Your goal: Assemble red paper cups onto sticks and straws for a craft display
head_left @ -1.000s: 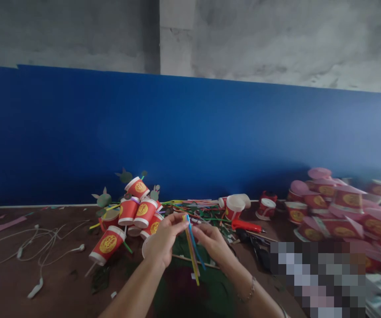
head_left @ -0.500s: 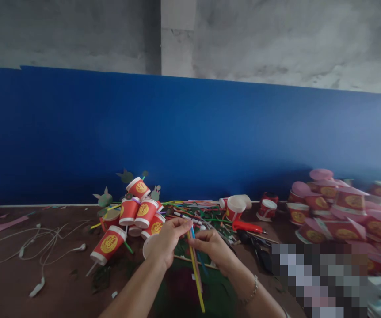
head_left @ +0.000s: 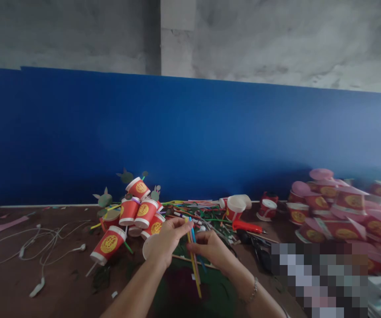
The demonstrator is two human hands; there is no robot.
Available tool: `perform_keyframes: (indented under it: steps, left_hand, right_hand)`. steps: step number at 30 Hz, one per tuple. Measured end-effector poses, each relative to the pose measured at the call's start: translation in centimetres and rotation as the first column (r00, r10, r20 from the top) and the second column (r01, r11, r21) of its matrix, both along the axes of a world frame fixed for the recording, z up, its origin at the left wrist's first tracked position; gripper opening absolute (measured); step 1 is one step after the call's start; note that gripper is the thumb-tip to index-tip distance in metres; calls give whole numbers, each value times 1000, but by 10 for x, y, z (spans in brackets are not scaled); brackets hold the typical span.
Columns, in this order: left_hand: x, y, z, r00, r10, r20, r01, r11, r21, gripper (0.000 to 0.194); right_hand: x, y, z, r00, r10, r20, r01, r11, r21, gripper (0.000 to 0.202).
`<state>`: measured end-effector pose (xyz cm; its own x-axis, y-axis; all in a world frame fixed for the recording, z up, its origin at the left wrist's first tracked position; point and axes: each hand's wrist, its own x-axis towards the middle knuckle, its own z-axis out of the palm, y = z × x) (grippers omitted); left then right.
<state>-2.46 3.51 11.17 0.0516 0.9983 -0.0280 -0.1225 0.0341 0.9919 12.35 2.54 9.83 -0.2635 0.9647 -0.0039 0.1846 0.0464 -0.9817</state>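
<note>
Left hand (head_left: 173,236) — fingertips pinched on the strips (head_left: 195,267); right hand (head_left: 210,249) — fingers nearly closed, touching them below that grip. Cups (head_left: 146,213) lean left of it.

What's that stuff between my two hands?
Thin straws, with yellow and blue ones, pinched by your left hand and right hand. The head view shows them.

White earphones (head_left: 37,288) (their cord (head_left: 21,252) loosely looped) lie on the brown table (head_left: 8,300), before a blue panel (head_left: 177,132) and grey wall (head_left: 276,39).
</note>
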Motion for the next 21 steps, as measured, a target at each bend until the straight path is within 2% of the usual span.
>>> perform_keyframes:
  steps: [5,11,14,17,21]
  left_hand:
    - [2,-1,4,995,-76,-66,76,997,2,19]
    - [3,0,3,998,-58,-23,59,998,29,11]
    - [4,-3,7,997,-55,-45,56,998,10,10]
    - [5,-5,14,998,-65,8,65,997,33,8]
    - [7,-10,23,987,-155,-36,158,981,113,22]
  right_hand:
    - [1,2,-3,998,-40,-46,41,999,30,31]
    - [2,3,4,994,-67,-85,69,997,25,26]
    - [4,4,4,989,-103,-109,105,994,19,28]
    - [6,4,3,975,-147,-165,148,989,-5,31]
    - [9,4,5,935,-204,-290,198,979,-48,33]
